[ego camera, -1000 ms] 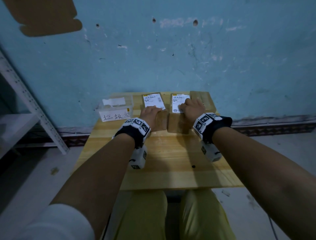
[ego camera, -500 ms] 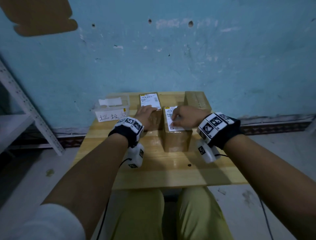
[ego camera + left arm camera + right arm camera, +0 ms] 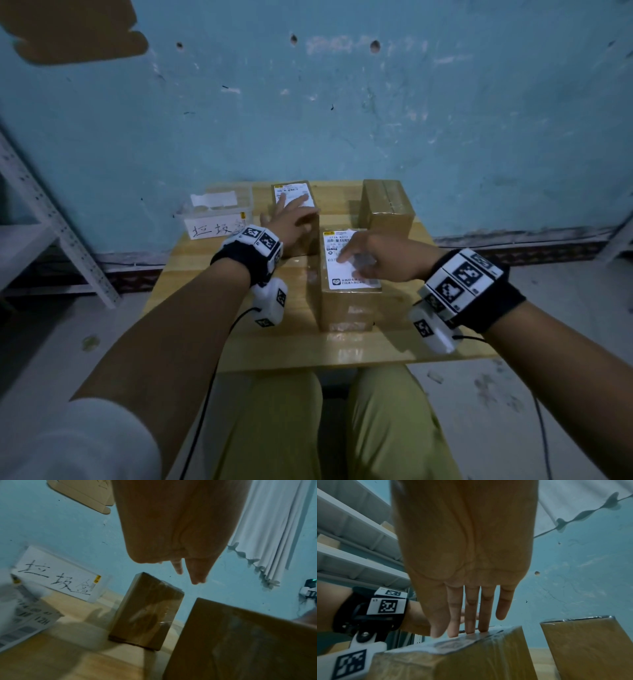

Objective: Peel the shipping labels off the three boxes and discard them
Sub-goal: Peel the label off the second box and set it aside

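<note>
Three brown taped boxes stand on a small wooden table [image 3: 205, 329]. The back-left box [image 3: 301, 240] carries a white label [image 3: 291, 192]; my left hand [image 3: 291, 214] lies over it with fingers straight and spread. The middle box [image 3: 347, 308] stands nearer to me, and my right hand [image 3: 356, 257] presses straight fingertips [image 3: 482, 628] on its white label [image 3: 342, 274]. The back-right box [image 3: 387, 205] shows no label on top. In the left wrist view my left hand [image 3: 188, 572] has straight fingers holding nothing.
A clear plastic bin [image 3: 219, 222] with handwritten characters on its front stands at the table's back left, with white paper inside. A blue wall runs right behind the table. A white metal shelf rack [image 3: 51, 222] stands at the left. My knees sit under the table's front edge.
My right hand has slid the middle box away from the wall toward me. My left hand has reached forward onto the back-left box's label with its fingers spread.
</note>
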